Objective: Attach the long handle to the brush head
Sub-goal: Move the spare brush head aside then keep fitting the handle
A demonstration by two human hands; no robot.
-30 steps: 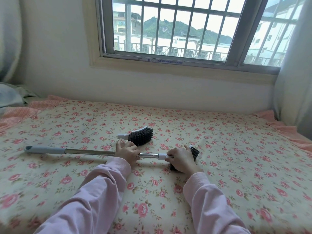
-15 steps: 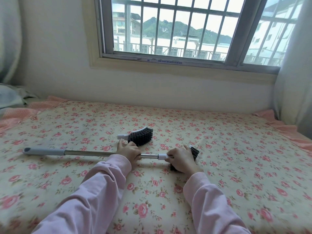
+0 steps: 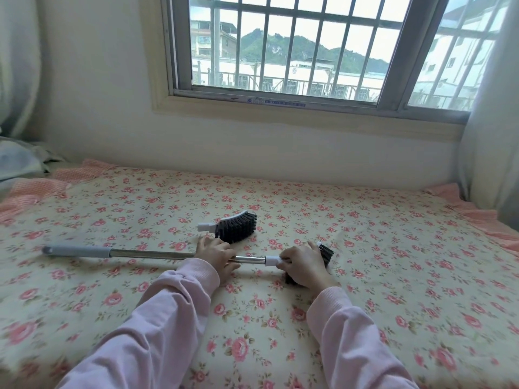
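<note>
Metal long handle (image 3: 151, 254) lies at mid-frame, left hand (image 3: 217, 255) clenched around it; right hand (image 3: 304, 265) grasps the brush head (image 3: 325, 251), forearms low over the bedspread (image 3: 393, 262).

Soft daylight is pouring in through the window (image 3: 323, 49), blowing out the sky, lighting the bed (image 3: 393, 262) evenly with faint shadows, while wide-angle distortion is bending the edges and the near corners are blurring.

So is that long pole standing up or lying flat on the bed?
Lying flat. The long handle stretches sideways across the floral bedsheet, its grey grip pointing left, white tip at the right hand.
</note>
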